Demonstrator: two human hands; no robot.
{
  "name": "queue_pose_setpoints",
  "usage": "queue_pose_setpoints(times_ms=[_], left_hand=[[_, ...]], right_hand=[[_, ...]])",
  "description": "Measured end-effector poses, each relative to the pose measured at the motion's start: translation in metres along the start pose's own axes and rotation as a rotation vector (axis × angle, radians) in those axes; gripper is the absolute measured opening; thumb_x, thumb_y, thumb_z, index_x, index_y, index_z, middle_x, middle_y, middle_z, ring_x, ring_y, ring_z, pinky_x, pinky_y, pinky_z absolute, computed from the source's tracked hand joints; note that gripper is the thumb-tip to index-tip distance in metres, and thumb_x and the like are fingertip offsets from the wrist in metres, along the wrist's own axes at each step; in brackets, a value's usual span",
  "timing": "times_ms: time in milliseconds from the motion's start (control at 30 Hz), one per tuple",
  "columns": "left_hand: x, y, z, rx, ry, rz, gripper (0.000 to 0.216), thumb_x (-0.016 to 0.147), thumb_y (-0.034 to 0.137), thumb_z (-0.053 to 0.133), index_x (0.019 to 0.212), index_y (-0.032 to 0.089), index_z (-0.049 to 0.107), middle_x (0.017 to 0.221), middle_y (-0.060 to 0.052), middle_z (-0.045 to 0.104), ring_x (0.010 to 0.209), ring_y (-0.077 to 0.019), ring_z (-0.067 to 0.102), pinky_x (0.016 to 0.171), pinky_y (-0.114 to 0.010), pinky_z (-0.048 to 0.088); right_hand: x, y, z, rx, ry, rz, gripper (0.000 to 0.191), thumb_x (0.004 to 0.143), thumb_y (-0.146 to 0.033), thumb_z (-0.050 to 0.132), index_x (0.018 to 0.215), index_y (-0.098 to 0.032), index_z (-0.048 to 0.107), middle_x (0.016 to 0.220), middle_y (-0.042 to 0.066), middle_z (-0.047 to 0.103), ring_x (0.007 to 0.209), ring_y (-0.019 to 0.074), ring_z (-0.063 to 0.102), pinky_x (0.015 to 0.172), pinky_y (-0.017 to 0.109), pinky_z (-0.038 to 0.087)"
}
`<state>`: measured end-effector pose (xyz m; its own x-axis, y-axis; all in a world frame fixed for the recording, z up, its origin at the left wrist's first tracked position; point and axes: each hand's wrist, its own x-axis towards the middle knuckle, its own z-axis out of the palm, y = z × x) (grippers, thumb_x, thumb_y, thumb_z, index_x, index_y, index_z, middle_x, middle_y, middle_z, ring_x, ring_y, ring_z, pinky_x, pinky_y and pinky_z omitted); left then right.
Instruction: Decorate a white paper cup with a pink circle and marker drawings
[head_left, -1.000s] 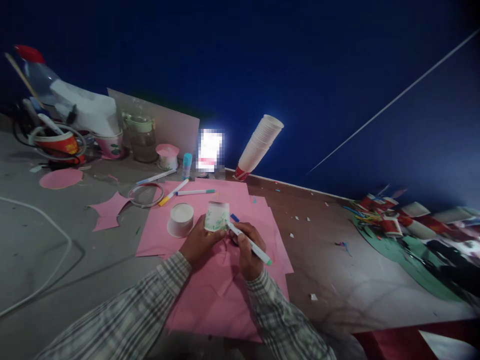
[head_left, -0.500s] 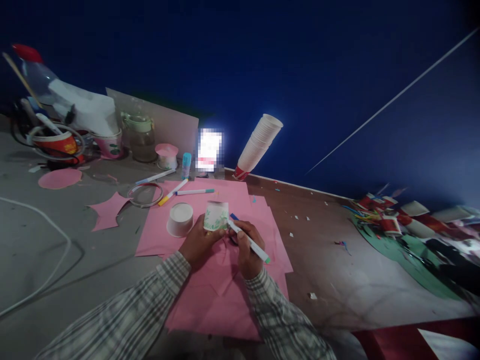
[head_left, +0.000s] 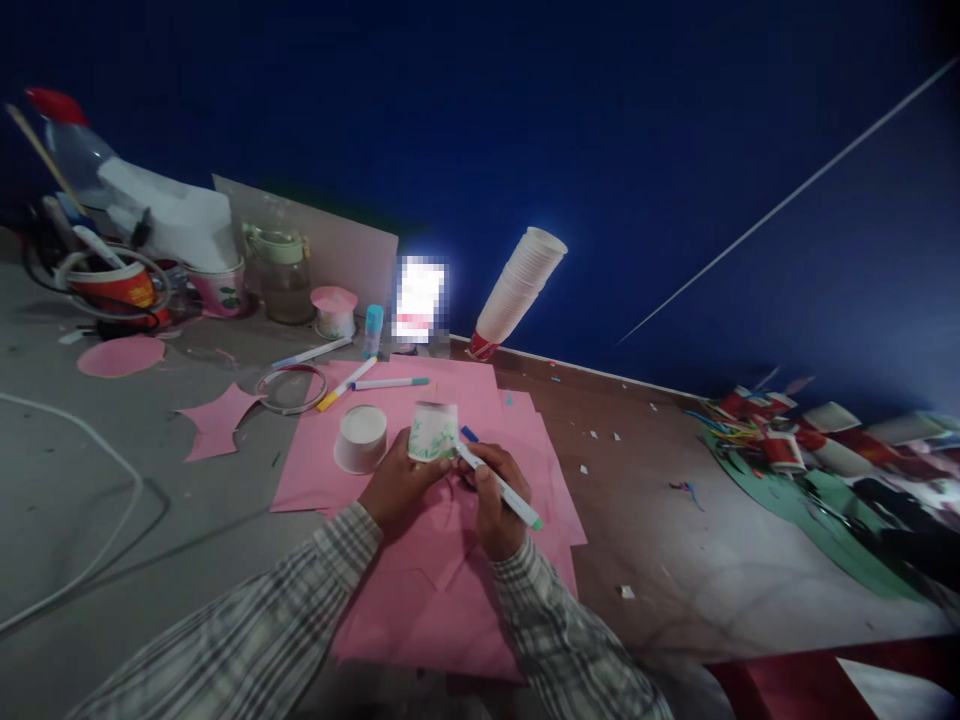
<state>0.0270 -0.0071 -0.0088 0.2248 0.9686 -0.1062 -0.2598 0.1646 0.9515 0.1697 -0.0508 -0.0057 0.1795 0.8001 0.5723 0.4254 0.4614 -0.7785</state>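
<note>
My left hand (head_left: 405, 482) is closed around a small white paper cup (head_left: 433, 430) with green leafy drawing on its side. In my right hand (head_left: 501, 500) is a white marker (head_left: 502, 488) with a green end, held like a pen. Its tip meets the right side of the cup or is very close to it. Both hands are above overlapping sheets of pink paper (head_left: 390, 620). Left of the held cup, another white paper cup (head_left: 361, 438) stands upside down on the pink paper. A blue pen cap (head_left: 469, 434) shows just beyond my right hand.
Several markers (head_left: 390, 383) and a roll of tape (head_left: 291, 390) lie behind the cups, near a glue stick (head_left: 373, 332). A tall stack of paper cups (head_left: 517, 292) leans at the wall. Pink cutouts (head_left: 217, 422) and a white cable (head_left: 112, 470) lie left; a cluttered green sheet (head_left: 817, 540) is right.
The marker has shifted very slightly at the cup's side, with its green end a little lower. My left hand and the cup stay almost still.
</note>
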Motion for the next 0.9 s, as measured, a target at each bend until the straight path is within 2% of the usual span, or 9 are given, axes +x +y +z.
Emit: queue_pose_setpoints(times_ms=[133,300,567,900], left_hand=[[-0.0006,0.0,0.0011,0.012,0.022,0.012,0.045,0.069,0.041,0.085,0.099,0.021,0.059,0.096,-0.005,0.074,0.092,-0.0254,0.07,0.084,-0.039,0.055],[0.0009,-0.0034,0.0005,-0.021,0.008,0.001,0.048,0.066,0.043,0.086,0.099,0.02,0.06,0.094,-0.005,0.073,0.09,-0.025,0.07,0.085,-0.04,0.056],[0.0007,-0.0027,0.0011,-0.015,0.015,-0.008,0.051,0.065,0.044,0.085,0.102,0.02,0.06,0.1,-0.008,0.073,0.097,-0.0277,0.069,0.087,-0.041,0.056],[0.0024,-0.0053,-0.0012,-0.011,-0.012,0.018,0.05,0.067,0.046,0.085,0.102,0.02,0.06,0.094,-0.005,0.071,0.091,-0.0254,0.068,0.087,-0.041,0.053]], right_hand=[[0.0014,-0.0021,0.0003,0.007,0.009,0.003,0.024,0.101,-0.032,0.051,0.104,-0.02,0.072,0.082,0.006,0.072,0.073,0.0212,0.07,0.066,0.036,0.058],[0.0022,-0.001,0.0006,-0.011,0.015,0.02,0.026,0.101,-0.033,0.05,0.105,-0.021,0.073,0.081,0.006,0.073,0.071,0.0206,0.07,0.063,0.034,0.058],[0.0038,-0.0001,0.0024,-0.005,0.055,0.026,0.027,0.102,-0.035,0.05,0.104,-0.021,0.072,0.078,0.004,0.071,0.068,0.019,0.069,0.061,0.032,0.057],[0.0016,-0.003,-0.0007,0.007,-0.006,0.021,0.026,0.1,-0.033,0.051,0.102,-0.02,0.073,0.081,0.006,0.072,0.072,0.0217,0.069,0.065,0.036,0.058]])
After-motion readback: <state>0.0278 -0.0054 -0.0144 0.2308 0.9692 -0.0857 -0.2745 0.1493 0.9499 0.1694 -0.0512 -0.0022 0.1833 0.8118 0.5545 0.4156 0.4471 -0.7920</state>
